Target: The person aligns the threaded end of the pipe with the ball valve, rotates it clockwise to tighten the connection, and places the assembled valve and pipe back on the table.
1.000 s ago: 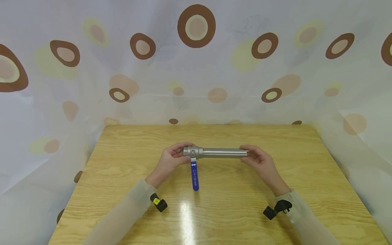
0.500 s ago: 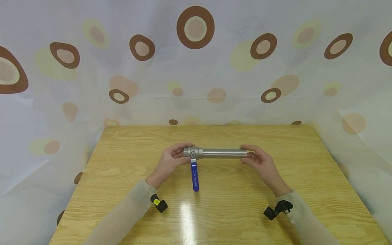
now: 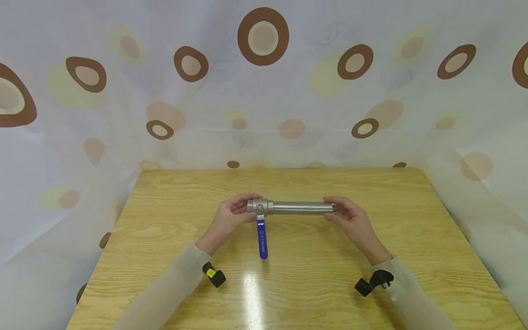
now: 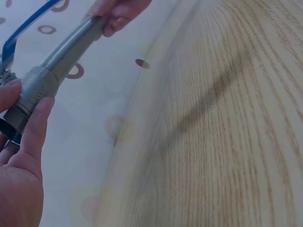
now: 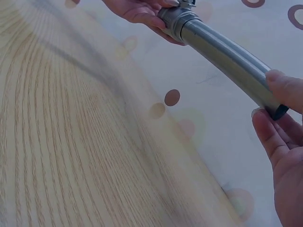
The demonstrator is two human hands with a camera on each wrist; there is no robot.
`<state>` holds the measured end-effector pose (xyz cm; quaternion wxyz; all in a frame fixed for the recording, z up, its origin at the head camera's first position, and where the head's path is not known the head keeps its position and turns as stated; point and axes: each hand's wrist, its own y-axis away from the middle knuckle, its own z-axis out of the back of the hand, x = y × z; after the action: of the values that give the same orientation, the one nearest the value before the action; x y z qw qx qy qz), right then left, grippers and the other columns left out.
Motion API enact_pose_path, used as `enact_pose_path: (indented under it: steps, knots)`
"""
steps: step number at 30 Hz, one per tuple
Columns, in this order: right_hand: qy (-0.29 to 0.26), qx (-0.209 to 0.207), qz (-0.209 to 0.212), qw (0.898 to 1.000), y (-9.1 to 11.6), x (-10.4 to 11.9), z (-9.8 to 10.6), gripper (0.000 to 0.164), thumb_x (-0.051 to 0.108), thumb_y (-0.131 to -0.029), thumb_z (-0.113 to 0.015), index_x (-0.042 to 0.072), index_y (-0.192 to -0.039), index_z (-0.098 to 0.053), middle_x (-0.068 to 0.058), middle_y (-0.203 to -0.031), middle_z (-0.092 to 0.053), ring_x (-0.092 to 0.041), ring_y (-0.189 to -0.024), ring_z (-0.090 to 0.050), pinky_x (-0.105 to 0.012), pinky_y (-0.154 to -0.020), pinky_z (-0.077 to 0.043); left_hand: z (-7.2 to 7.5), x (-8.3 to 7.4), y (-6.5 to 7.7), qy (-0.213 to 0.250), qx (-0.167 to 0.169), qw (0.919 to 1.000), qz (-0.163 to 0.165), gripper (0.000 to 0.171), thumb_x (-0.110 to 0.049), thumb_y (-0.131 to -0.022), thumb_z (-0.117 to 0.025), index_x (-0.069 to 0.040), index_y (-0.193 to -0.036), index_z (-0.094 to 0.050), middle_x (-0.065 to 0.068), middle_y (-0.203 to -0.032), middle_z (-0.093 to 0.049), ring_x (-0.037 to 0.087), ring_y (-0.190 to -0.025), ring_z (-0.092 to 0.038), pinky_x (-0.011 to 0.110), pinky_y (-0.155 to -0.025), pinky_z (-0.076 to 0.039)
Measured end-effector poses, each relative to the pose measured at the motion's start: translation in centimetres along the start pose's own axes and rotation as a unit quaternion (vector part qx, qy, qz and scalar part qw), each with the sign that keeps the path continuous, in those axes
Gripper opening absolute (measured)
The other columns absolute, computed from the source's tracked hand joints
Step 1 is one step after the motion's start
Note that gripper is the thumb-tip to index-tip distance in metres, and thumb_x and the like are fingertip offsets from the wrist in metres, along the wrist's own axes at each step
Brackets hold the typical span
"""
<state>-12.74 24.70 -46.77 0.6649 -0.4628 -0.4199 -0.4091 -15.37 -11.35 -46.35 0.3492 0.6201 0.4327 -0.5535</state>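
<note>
A metal ball valve (image 3: pixel 262 206) with a blue lever handle (image 3: pixel 262 238) is joined to a straight steel pipe (image 3: pixel 302 208), held level above the table. My left hand (image 3: pixel 227 218) grips the valve body between thumb and fingers at its left end. At the pipe's far right end, my right hand (image 3: pixel 351 218) pinches the tip with thumb and fingers. The lever points toward me, at a right angle to the pipe. In the left wrist view the valve's open end (image 4: pixel 12 130) faces out past the thumb. The pipe's open end (image 5: pixel 279 112) shows dark in the right wrist view.
The wood-grain table (image 3: pixel 297 293) lies below both hands, and shadows of the pipe and arms fall on it. A white sheet (image 3: pixel 264 101) with brown and yellow circles surrounds its back and sides. Black wrist cameras (image 3: pixel 215 275) are strapped over the sleeves.
The valve and pipe, still in both hands, sit very slightly lower in the head view. Both grips look the same.
</note>
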Motion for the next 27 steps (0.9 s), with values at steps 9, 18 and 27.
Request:
enact_pose_path:
  steps: [9,18,27]
  knots:
    - [0.011,-0.002,-0.011,1.000,-0.03,-0.26,0.07,0.041,0.000,-0.100,-0.065,-0.006,-0.141,-0.057,0.005,-0.113,-0.072,-0.008,-0.099,-0.070,-0.025,-0.084,-0.062,0.14,0.25,-0.11,-0.001,-0.002,1.0000,0.001,0.051,0.005,-0.091,-0.072,0.003,-0.140,-0.059,0.015,-0.145,-0.062,0.036,-0.135,-0.058,0.040,-0.106,-0.055]
    - [-0.024,0.015,-0.006,1.000,-0.07,-0.43,0.12,0.045,-0.001,-0.101,-0.064,-0.001,-0.145,-0.054,0.003,-0.125,-0.065,-0.009,-0.102,-0.069,-0.026,-0.087,-0.062,0.05,0.17,-0.11,-0.006,-0.003,1.0000,0.002,0.051,0.004,-0.091,-0.072,0.002,-0.140,-0.060,0.014,-0.144,-0.063,0.035,-0.135,-0.058,0.040,-0.105,-0.056]
    - [0.017,-0.008,-0.005,1.000,0.01,-0.22,-0.03,0.040,0.000,-0.102,-0.063,-0.004,-0.141,-0.058,0.002,-0.107,-0.072,-0.010,-0.093,-0.070,-0.029,-0.084,-0.063,0.05,0.16,-0.14,0.000,-0.008,1.0000,0.005,0.050,0.004,-0.091,-0.072,0.002,-0.140,-0.060,0.014,-0.144,-0.063,0.035,-0.134,-0.059,0.041,-0.105,-0.056]
